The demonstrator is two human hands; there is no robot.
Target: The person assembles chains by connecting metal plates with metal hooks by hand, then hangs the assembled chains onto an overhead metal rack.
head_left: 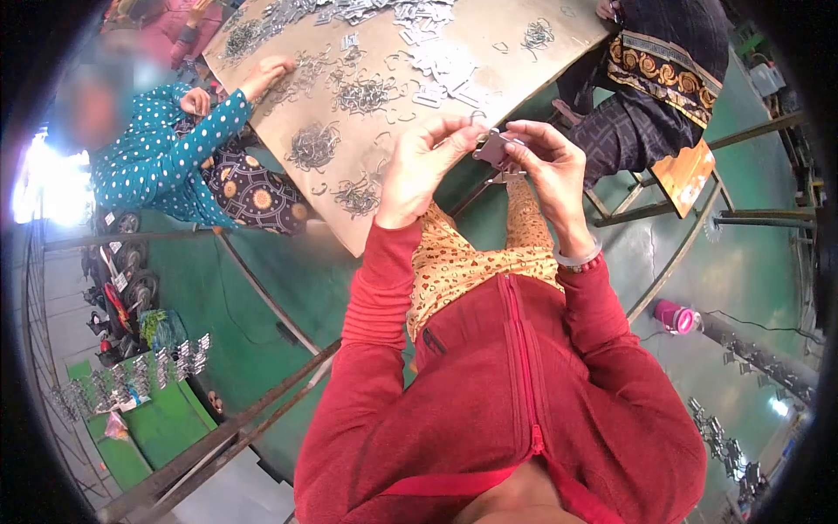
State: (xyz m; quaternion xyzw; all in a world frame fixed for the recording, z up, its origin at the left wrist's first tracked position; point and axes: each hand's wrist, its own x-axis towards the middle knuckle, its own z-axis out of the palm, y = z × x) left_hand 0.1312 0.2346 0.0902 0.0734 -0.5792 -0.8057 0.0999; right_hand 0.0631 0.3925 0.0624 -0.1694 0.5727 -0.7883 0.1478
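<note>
Above my lap, close to the table's near corner, both hands meet at a flat silver metal plate (pixel 496 150). My right hand (pixel 559 166) grips the plate between thumb and fingers. With its thumb and forefinger pinched at the plate's left edge, my left hand (pixel 423 170) holds a small metal piece whose shape is mostly hidden by the fingertips. Beyond my left hand, loose curved metal hooks (pixel 356 196) lie in a small pile on the table (pixel 301 188). Another pile of hooks (pixel 312 146) sits a little farther off.
Many silver plates (pixel 436 65) are heaped across the table. A person in a dotted teal top (pixel 161 144) sits at the left, one hand on the table. Another person in dark patterned clothes (pixel 646 105) sits at the right by a wooden stool (pixel 685 175). A pink cylinder (pixel 674 317) stands on the floor.
</note>
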